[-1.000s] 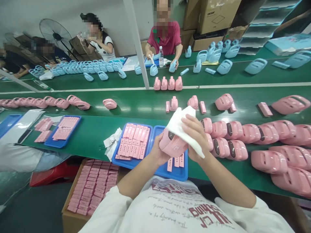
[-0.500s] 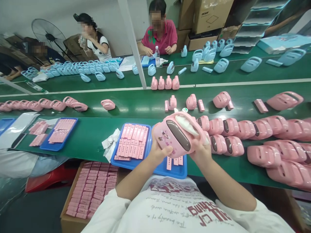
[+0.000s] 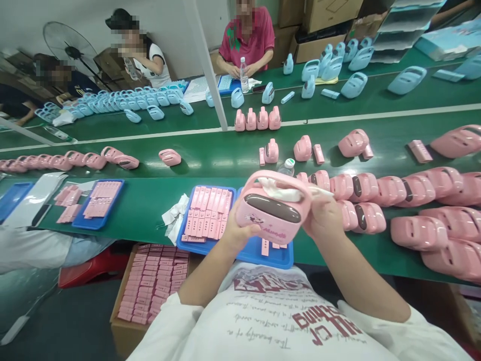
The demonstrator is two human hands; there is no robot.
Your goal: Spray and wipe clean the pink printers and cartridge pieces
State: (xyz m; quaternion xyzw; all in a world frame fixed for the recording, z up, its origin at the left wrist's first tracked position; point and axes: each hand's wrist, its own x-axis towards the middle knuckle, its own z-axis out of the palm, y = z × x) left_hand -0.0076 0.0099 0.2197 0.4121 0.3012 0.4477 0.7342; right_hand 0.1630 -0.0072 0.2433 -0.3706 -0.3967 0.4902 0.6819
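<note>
green bench [image 3: 145,208], pink case [image 3: 268,226] in left hand [image 3: 238,231], cloth [image 3: 281,193] in right hand [image 3: 325,216]

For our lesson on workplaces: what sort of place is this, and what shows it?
Probably a factory assembly line: a long green worktop carries rows of matching pink cases, many blue cases stand across from them, and a cardboard box below is packed with pink parts.

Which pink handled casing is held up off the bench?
The casing between the left hand and right hand, white cloth showing through its handle; the other pink casings sit on the green surfaces.
</note>
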